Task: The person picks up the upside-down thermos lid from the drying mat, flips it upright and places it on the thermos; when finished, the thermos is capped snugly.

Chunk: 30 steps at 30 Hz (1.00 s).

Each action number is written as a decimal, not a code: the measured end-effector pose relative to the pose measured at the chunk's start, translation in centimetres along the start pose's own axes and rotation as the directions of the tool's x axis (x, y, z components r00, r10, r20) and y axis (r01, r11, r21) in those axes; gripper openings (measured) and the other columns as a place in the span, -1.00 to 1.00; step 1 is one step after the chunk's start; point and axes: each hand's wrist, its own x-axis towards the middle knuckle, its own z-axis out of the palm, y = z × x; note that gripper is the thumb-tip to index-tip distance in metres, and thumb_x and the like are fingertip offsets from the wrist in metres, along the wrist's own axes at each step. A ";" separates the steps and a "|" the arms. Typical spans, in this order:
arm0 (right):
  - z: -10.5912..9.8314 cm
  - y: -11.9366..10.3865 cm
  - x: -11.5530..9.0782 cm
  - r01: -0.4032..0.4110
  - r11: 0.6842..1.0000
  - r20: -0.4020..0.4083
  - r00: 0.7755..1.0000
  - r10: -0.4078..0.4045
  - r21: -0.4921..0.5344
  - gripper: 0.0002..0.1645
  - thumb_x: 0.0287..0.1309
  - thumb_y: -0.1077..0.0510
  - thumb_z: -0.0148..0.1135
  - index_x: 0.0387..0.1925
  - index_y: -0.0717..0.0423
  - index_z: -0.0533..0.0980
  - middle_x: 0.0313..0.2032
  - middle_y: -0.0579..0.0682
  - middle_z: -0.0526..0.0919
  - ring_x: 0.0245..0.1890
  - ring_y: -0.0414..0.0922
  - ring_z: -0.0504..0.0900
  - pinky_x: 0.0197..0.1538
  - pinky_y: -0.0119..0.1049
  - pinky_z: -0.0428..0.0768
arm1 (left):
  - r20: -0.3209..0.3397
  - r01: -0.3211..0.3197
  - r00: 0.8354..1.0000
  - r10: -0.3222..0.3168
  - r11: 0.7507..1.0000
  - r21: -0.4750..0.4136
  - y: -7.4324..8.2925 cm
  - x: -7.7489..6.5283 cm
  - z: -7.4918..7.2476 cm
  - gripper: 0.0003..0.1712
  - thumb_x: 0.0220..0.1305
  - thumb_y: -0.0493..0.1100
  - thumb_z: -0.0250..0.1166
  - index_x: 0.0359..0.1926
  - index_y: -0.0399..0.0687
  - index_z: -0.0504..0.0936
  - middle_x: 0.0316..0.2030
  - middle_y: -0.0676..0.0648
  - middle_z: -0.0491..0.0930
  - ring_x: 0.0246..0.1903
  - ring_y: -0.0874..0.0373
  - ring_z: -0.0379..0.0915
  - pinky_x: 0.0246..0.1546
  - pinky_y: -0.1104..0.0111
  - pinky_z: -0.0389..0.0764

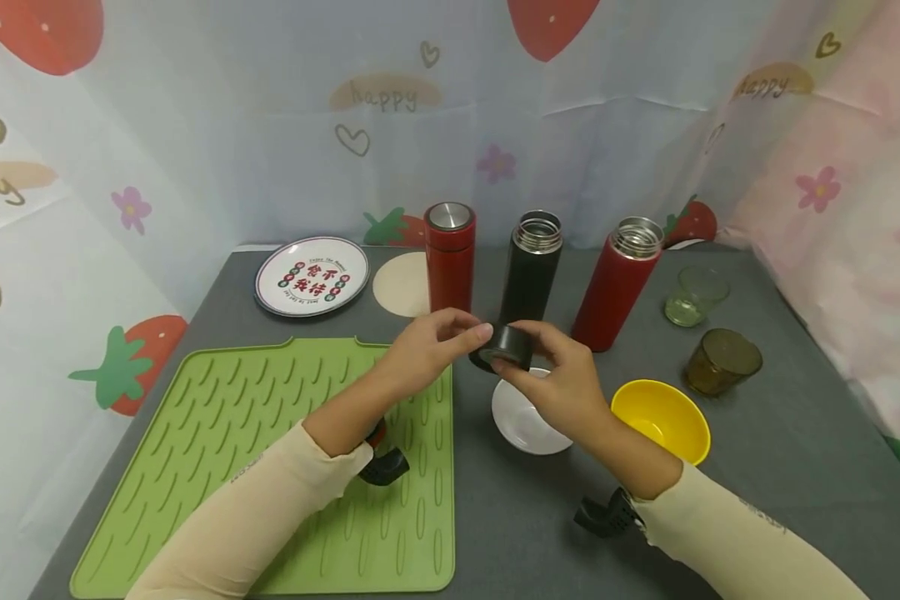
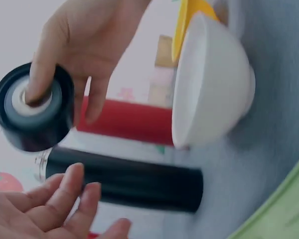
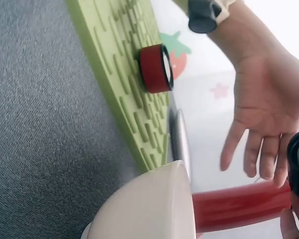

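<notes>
My right hand (image 1: 562, 387) grips a black bottle lid (image 1: 516, 343) in the middle of the head view. Its thumb reaches into the lid's pale hollow underside, as the left wrist view shows. Close beside the lid is my left hand (image 1: 427, 354), its fingers loosely extended and holding nothing. Behind the hands stands a black bottle (image 1: 527, 287) with its threaded metal mouth uncovered. Right of it is a red bottle (image 1: 615, 287), also without a lid. A second red bottle (image 1: 450, 271), to the left, has its lid on. Below the right hand sits a white bowl (image 1: 525, 429).
A green ridged mat (image 1: 217, 467) covers the left front, with a red lid (image 3: 153, 68) on it. Behind lies a white printed plate (image 1: 311, 292) near a cream disc (image 1: 401, 285). A yellow bowl (image 1: 663, 417), a brown glass (image 1: 720, 362) and a clear glass (image 1: 693, 296) stand right.
</notes>
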 end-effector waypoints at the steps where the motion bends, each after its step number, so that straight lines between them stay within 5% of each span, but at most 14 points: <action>1: 0.0 0.0 0.0 0.032 0.999 -0.006 0.999 -0.032 -0.023 -0.51 -0.01 0.29 0.50 0.01 0.10 0.57 -0.11 -0.04 0.67 -0.13 -0.12 0.64 0.03 -0.25 0.56 | 0.030 0.025 0.999 -0.024 0.999 -0.040 0.0 0.0 0.1 -0.41 0.31 0.24 0.18 0.12 -0.10 0.54 -0.03 -0.04 0.58 -0.03 0.08 0.49 0.00 0.10 0.50; 6: 0.2 0.0 0.4 0.132 0.988 -0.013 0.991 -0.133 -0.082 -0.52 -0.05 0.31 0.52 -0.03 0.09 0.60 -0.13 -0.05 0.67 -0.13 -0.13 0.62 0.00 -0.29 0.56 | 0.149 0.111 0.986 -0.072 0.955 -0.276 0.1 0.4 0.7 -0.46 0.25 0.07 0.26 0.07 -0.25 0.56 -0.09 -0.14 0.61 -0.03 -0.01 0.50 0.09 -0.01 0.46; 10: -0.1 0.3 0.8 0.185 0.972 -0.019 0.982 -0.190 -0.147 -0.48 -0.08 0.35 0.52 -0.01 0.12 0.59 -0.08 -0.03 0.65 -0.11 -0.12 0.60 0.00 -0.27 0.56 | 0.132 0.076 0.991 -0.034 0.942 -0.327 0.3 1.0 0.9 -0.51 0.20 -0.05 0.31 0.08 -0.25 0.57 -0.11 -0.13 0.63 -0.05 -0.01 0.51 0.07 0.04 0.47; 15: -1.4 1.0 2.6 0.259 0.937 -0.015 0.963 -0.270 -0.233 -0.22 -0.21 0.36 0.59 0.15 0.20 0.49 0.10 0.05 0.55 0.09 -0.05 0.51 0.15 -0.19 0.47 | 0.027 -0.071 0.996 0.081 0.965 -0.252 1.6 2.6 0.7 -0.43 0.21 -0.04 0.36 0.18 -0.17 0.50 -0.05 -0.07 0.61 -0.07 0.07 0.54 -0.03 0.21 0.53; 19: -2.4 1.5 4.6 0.281 0.924 -0.056 0.951 -0.305 -0.260 0.05 -0.30 0.33 0.64 0.30 0.26 0.33 0.25 0.14 0.41 0.22 0.04 0.39 0.24 -0.11 0.39 | -0.127 -0.211 0.971 0.201 0.975 -0.069 3.6 4.3 0.1 -0.31 0.16 0.11 0.40 0.26 -0.04 0.46 -0.05 0.04 0.59 -0.07 0.17 0.53 -0.06 0.26 0.53; 22: -2.8 2.0 5.7 0.217 0.940 -0.110 0.961 -0.253 -0.263 0.14 -0.26 0.30 0.64 0.38 0.26 0.23 0.30 0.16 0.33 0.28 0.02 0.33 0.27 -0.12 0.35 | -0.225 -0.250 0.941 0.252 0.967 0.041 5.0 5.5 -0.2 -0.25 0.12 0.20 0.40 0.29 0.06 0.43 -0.04 0.11 0.56 -0.02 0.23 0.48 0.02 0.29 0.47; 26: -2.8 2.7 6.8 0.030 0.974 -0.155 0.986 -0.066 -0.223 0.16 -0.12 0.16 0.59 0.45 0.14 0.11 0.35 0.08 0.24 0.36 -0.08 0.22 0.33 -0.12 0.26 | -0.294 -0.291 0.906 0.303 0.953 0.086 6.1 7.6 0.2 -0.20 0.09 0.22 0.42 0.32 0.10 0.40 0.06 0.12 0.51 0.07 0.26 0.42 0.09 0.30 0.43; 30: -2.4 4.0 7.9 -0.137 0.978 -0.145 0.983 0.114 -0.157 0.20 -0.05 0.01 0.54 0.49 -0.07 -0.01 0.39 -0.02 0.16 0.38 -0.15 0.16 0.34 -0.10 0.23 | -0.344 -0.342 0.867 0.361 0.933 0.115 6.3 9.9 1.0 -0.17 0.06 0.17 0.47 0.32 0.07 0.40 0.14 0.10 0.46 0.11 0.25 0.38 0.13 0.32 0.39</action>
